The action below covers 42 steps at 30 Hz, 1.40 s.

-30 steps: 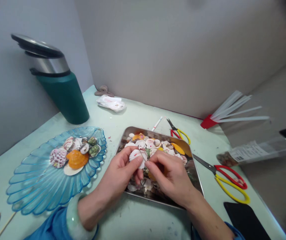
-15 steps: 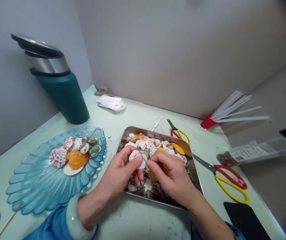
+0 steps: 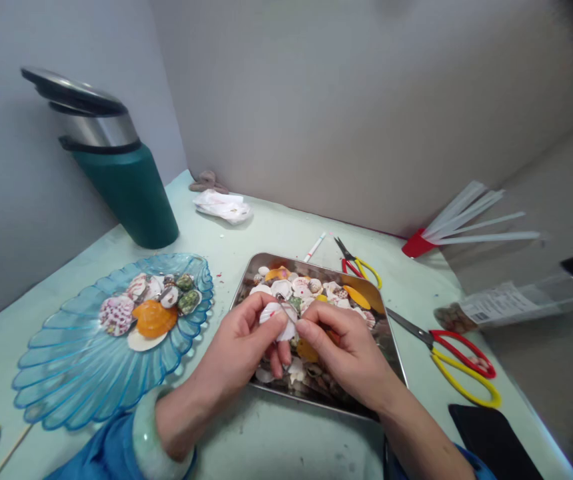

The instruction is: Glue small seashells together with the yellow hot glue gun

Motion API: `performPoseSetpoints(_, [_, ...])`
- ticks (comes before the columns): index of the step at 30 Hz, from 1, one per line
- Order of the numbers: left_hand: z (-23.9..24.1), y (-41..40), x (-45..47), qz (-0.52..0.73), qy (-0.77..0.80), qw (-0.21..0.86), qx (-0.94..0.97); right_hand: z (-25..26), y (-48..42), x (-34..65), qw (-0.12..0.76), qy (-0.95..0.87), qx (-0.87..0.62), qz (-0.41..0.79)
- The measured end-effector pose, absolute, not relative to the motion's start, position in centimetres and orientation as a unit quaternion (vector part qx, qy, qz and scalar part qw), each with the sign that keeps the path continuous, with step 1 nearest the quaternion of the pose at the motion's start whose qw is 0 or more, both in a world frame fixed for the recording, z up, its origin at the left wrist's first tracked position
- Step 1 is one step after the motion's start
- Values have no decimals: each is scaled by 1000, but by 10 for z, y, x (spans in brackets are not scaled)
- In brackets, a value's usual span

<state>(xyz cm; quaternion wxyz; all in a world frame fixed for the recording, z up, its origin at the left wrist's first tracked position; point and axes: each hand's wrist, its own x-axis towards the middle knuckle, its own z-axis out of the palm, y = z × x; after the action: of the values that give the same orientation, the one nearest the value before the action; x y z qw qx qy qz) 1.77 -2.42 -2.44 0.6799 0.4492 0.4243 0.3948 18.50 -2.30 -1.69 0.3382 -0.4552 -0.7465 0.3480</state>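
Note:
Above the metal tray (image 3: 401, 363), my left hand (image 3: 251, 333) is closed on a white scallop shell (image 3: 272, 320) with a small red mark, the thumb pressing its face. A thin strand (image 3: 286, 310), wire or cord, runs across the shell. My right hand (image 3: 341, 340) pinches the strand's lower end at the shell's right edge, thumb against forefinger. Beneath both hands, the tray holds many loose seashells (image 3: 299, 288), white, orange and striped; the hands hide part of them.
To the left, a blue scalloped glass dish (image 3: 76, 360) holds several shells; a green bottle (image 3: 131, 187) stands behind it. Two pairs of red-and-yellow scissors (image 3: 466, 367) lie right of and behind the tray. Further right are a red cup (image 3: 416, 244) with white sticks, a plastic bag (image 3: 506, 307) and a black flat object (image 3: 491, 437).
My right hand has shifted very slightly right, its fingertips still at the strand. The shell has tilted a little in my left hand. Everything else stays where it was.

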Motion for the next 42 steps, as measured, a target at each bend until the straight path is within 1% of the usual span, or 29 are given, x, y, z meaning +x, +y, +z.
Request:
performPoseSetpoints(6, [-26, -24, 18, 398, 423, 681, 446, -17, -21, 186, 331, -734, -464, 369])
performPoseSetpoints(19, [-28, -23, 17, 391, 411, 689, 451, -20, -18, 191, 317, -684, -458, 472])
performPoseSetpoints(29, [-30, -24, 17, 396, 392, 697, 452, -18, -18, 191, 324, -630, -432, 558])
performPoseSetpoints(37, [-28, -24, 17, 394, 402, 701, 438, -18, -18, 191, 322, -623, -436, 564])
performPoseSetpoints(42, [-26, -25, 18, 398, 405, 698, 437, -18, -19, 191, 320, -603, -426, 594])
